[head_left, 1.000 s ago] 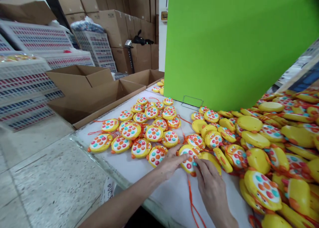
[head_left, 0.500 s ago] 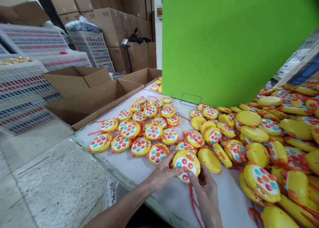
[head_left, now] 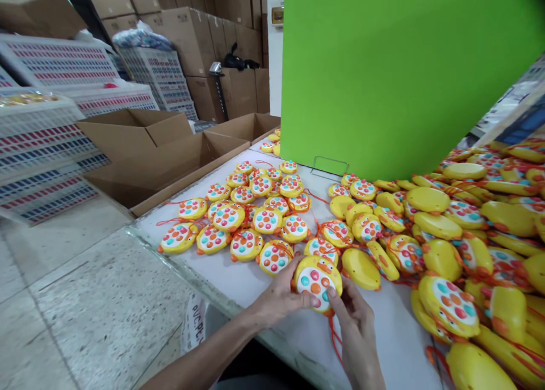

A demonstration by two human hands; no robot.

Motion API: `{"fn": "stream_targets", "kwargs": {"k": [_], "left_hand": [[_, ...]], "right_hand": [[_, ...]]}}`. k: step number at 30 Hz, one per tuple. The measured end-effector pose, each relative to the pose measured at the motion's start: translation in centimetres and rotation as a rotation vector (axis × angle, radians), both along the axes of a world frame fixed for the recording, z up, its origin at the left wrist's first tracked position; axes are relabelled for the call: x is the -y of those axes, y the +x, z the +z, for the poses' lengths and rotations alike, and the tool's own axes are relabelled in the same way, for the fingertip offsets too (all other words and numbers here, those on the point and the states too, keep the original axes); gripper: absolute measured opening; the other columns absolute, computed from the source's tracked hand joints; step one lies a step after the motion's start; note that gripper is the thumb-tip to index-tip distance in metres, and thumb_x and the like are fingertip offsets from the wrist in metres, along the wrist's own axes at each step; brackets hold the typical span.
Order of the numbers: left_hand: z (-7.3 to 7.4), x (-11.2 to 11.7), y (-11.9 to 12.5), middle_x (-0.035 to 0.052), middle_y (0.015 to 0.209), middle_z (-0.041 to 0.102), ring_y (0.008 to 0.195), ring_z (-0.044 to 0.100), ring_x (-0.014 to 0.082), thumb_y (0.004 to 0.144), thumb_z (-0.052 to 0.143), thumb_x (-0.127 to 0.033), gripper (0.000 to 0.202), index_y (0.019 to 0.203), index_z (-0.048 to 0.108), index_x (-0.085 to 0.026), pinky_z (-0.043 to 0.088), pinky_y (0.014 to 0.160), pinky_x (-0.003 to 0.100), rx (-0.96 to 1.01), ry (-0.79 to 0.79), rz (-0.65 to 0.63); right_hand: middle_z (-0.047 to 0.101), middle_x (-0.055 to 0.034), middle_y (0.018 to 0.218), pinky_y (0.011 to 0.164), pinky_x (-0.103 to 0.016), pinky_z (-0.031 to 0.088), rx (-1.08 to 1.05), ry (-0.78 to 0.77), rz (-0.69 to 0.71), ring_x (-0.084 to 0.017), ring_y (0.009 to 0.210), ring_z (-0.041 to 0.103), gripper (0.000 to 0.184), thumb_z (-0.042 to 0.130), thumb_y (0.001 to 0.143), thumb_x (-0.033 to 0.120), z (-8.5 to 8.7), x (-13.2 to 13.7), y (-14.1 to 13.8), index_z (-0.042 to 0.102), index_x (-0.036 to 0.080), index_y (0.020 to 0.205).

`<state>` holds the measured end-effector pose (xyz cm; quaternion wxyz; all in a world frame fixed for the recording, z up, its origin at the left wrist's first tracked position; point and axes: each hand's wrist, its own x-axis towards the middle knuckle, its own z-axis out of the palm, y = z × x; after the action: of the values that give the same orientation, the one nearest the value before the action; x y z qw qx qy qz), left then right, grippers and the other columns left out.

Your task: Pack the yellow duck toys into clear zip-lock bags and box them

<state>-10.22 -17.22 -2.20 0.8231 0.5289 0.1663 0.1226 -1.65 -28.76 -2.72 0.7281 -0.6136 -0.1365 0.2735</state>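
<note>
Standing leftmost: open carton point(head_left: 145, 151) beside the tabletop point(head_left: 221, 282). Next, a face-up cluster of yellow toys point(head_left: 267, 220). Your left hand point(head_left: 279, 294) grips the held toy point(head_left: 319, 279) by its left rim, buttons upward, near the tabletop's front edge; your right hand point(head_left: 356, 317) grips its right side, orange cord point(head_left: 334, 336) trailing below. Farther right, a heap of toys point(head_left: 430, 198).

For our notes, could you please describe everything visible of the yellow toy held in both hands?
The toy is rounded, glossy yellow, apparently plastic, with a white panel of pink, orange and teal buttons and a beaked face at its far end. The left hand and right hand hold its sides, panel up, over the table; an orange cord hangs below.
</note>
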Motion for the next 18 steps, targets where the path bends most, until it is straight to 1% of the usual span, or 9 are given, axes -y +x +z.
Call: {"fn": "stream_targets", "kwargs": {"k": [2,4,6,7,8,10,13,15,18], "left_hand": [[0.2,-0.5,0.1,0.0065,0.112,0.060,0.099,0.056,0.0229,0.059,0.080,-0.017,0.071,0.123,0.048,-0.020,0.048,0.079,0.027,-0.031,0.059,0.032],[0.7,-1.8,0.6,0.0058,0.108,0.062,0.097,0.057,0.0228,0.055,0.082,-0.015,0.069,0.117,0.053,-0.019,0.048,0.077,0.026,-0.063,0.064,0.161],[1.4,-3.8,1.5,0.0070,0.102,0.064,0.096,0.059,0.0232,0.056,0.081,-0.019,0.057,0.108,0.057,-0.016,0.049,0.077,0.027,-0.043,-0.010,0.330],[1.8,-4.9,1.9,0.0086,0.100,0.064,0.095,0.059,0.0236,0.061,0.078,-0.025,0.048,0.103,0.059,-0.014,0.050,0.078,0.029,-0.014,-0.076,0.390],[2.2,-5.8,2.2,0.0106,0.098,0.065,0.095,0.060,0.0240,0.066,0.074,-0.031,0.040,0.099,0.060,-0.012,0.050,0.079,0.031,0.004,-0.124,0.399],[2.4,-6.9,2.5,0.0138,0.094,0.065,0.093,0.061,0.0249,0.074,0.065,-0.041,0.036,0.091,0.062,-0.010,0.049,0.081,0.035,-0.018,-0.134,0.331],[1.7,-6.2,2.9,0.0124,0.091,0.066,0.094,0.060,0.0267,0.070,0.069,-0.037,0.030,0.087,0.066,-0.012,0.045,0.089,0.038,-0.118,0.018,0.242],[0.9,-4.9,3.6,0.0098,0.101,0.065,0.105,0.054,0.0280,0.066,0.073,-0.028,0.029,0.092,0.067,-0.016,0.036,0.098,0.038,-0.136,0.239,0.255],[0.3,-3.5,5.7,0.0079,0.115,0.058,0.118,0.042,0.0286,0.071,0.066,-0.023,0.031,0.102,0.064,-0.021,0.024,0.106,0.037,-0.130,0.639,0.246]], "right_hand": [[0.067,-0.0059,0.091,0.071,-0.031,0.049,0.048,-0.021,0.015,-0.022,0.087,0.061,0.037,0.063,0.074,0.045,-0.2,-0.1,-0.1,0.059,0.017,0.097],[0.068,-0.0064,0.090,0.068,-0.031,0.048,0.118,-0.080,0.006,-0.021,0.080,0.061,0.039,0.058,0.077,0.048,-0.7,0.0,-0.2,0.060,0.016,0.100],[0.068,-0.0063,0.088,0.067,-0.031,0.047,0.180,-0.153,-0.010,-0.020,0.076,0.061,0.042,0.054,0.079,0.050,-1.3,0.1,-0.3,0.061,0.016,0.103],[0.068,-0.0064,0.088,0.067,-0.031,0.047,0.199,-0.178,-0.018,-0.020,0.077,0.061,0.043,0.053,0.079,0.050,-1.7,0.3,-0.3,0.061,0.016,0.104],[0.067,-0.0069,0.090,0.068,-0.031,0.047,0.213,-0.193,-0.029,-0.020,0.079,0.061,0.043,0.053,0.079,0.051,-2.0,0.4,-0.3,0.061,0.017,0.104],[0.067,-0.0085,0.095,0.070,-0.031,0.047,0.238,-0.211,-0.054,-0.022,0.087,0.061,0.045,0.053,0.078,0.052,-2.7,0.7,-0.2,0.061,0.016,0.104],[0.066,-0.0103,0.099,0.070,-0.032,0.048,0.275,-0.239,-0.071,-0.024,0.091,0.060,0.051,0.053,0.078,0.053,-3.5,0.7,0.2,0.056,0.015,0.113],[0.066,-0.0107,0.100,0.074,-0.034,0.048,0.303,-0.251,-0.059,-0.024,0.093,0.060,0.058,0.053,0.079,0.051,-3.7,0.4,0.7,0.050,0.015,0.123],[0.061,-0.0118,0.115,0.081,-0.035,0.048,0.304,-0.243,-0.030,-0.025,0.105,0.056,0.063,0.053,0.079,0.049,-3.9,-0.3,1.4,0.042,0.016,0.132]]}}
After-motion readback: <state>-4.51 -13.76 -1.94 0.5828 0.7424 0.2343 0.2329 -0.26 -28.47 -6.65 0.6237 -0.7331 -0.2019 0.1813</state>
